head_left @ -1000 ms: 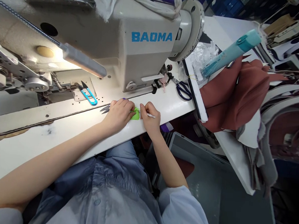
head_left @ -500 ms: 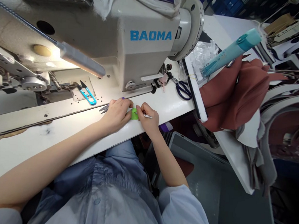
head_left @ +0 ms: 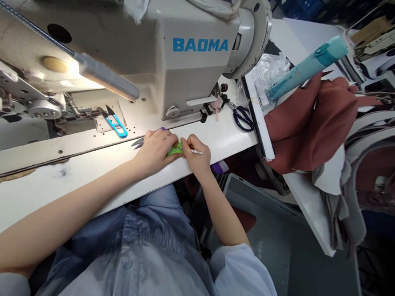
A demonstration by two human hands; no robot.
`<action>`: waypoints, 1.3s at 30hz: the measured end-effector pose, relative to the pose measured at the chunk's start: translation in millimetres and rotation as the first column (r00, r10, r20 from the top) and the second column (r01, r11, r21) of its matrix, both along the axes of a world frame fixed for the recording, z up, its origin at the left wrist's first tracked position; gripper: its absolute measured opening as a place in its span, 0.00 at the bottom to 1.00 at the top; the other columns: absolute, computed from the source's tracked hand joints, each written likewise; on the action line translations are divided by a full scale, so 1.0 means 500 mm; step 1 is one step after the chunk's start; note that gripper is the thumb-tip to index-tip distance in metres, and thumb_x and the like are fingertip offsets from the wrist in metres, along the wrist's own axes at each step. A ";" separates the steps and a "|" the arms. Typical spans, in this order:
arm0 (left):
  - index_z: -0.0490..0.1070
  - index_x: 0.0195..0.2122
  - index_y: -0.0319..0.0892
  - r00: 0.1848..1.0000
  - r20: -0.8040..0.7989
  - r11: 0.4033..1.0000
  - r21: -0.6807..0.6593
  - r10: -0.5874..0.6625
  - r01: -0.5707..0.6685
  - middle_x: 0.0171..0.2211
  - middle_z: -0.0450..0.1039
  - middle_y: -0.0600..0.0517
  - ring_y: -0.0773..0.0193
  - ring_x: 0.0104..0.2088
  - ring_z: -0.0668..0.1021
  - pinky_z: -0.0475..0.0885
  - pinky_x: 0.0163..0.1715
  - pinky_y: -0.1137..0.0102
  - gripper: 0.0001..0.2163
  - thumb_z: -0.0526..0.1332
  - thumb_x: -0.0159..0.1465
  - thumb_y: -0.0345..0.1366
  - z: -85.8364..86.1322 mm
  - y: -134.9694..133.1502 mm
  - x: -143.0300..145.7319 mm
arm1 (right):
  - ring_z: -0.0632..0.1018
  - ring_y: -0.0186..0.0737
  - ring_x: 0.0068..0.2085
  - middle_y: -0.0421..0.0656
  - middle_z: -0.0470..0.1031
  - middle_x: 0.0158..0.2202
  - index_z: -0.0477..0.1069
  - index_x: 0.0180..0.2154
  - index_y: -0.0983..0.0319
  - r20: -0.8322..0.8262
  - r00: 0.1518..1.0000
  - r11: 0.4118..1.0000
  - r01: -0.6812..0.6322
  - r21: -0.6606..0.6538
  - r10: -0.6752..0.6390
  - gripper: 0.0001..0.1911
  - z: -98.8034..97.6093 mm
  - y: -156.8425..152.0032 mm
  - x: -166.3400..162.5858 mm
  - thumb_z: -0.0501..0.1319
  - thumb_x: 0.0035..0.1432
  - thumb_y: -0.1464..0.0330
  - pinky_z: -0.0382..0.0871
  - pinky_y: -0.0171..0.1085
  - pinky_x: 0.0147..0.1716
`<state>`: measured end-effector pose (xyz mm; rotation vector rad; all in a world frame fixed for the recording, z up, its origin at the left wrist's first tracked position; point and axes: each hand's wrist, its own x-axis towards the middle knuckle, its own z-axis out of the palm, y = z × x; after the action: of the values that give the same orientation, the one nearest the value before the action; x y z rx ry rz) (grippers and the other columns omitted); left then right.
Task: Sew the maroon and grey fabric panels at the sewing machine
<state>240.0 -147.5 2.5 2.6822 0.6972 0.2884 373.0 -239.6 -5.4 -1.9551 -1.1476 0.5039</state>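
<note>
Close to the front edge of the white table, my left hand (head_left: 158, 150) is closed, its thumb and fingers on a small bright green piece (head_left: 175, 150). Part of that piece is hidden, and its kind is unclear. Dark blades of thread snips (head_left: 138, 142) stick out from under the same hand, with a bit of purple at its far side. Facing it, my right hand (head_left: 197, 157) pinches a slim white patterned pen (head_left: 196, 152), whose tip end is hidden at the green piece. Blue thread snips (head_left: 117, 125) lie on the machine bed to the left.
A BAOMA sewing machine (head_left: 195, 76) rises just beyond the hands. Dark-handled scissors (head_left: 242, 118) lie to the right, near a plastic bag (head_left: 267, 76), a turquoise bottle (head_left: 309, 65) and reddish-brown material (head_left: 312, 128). Below the table edge stands a grey bin (head_left: 265, 192).
The green piece has shifted and turned between my fingers; it now looks longer and more slanted, reaching under the left thumb. Both hands stay almost in place.
</note>
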 end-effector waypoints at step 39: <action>0.63 0.37 0.44 0.997 0.079 0.991 -0.136 -0.008 0.018 0.38 0.71 0.48 0.52 0.44 0.72 0.59 0.42 0.60 0.12 0.62 0.64 0.45 -0.006 0.013 -0.008 | 0.65 0.32 0.21 0.32 0.61 0.17 0.53 0.24 0.58 -0.163 0.984 0.981 0.095 0.169 -0.067 0.21 -0.001 -0.006 0.000 0.56 0.63 0.55 0.59 0.33 0.27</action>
<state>235.8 -141.2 -0.5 2.5303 0.6512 0.3287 372.7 -242.8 -5.8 -1.7695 -0.9749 0.4869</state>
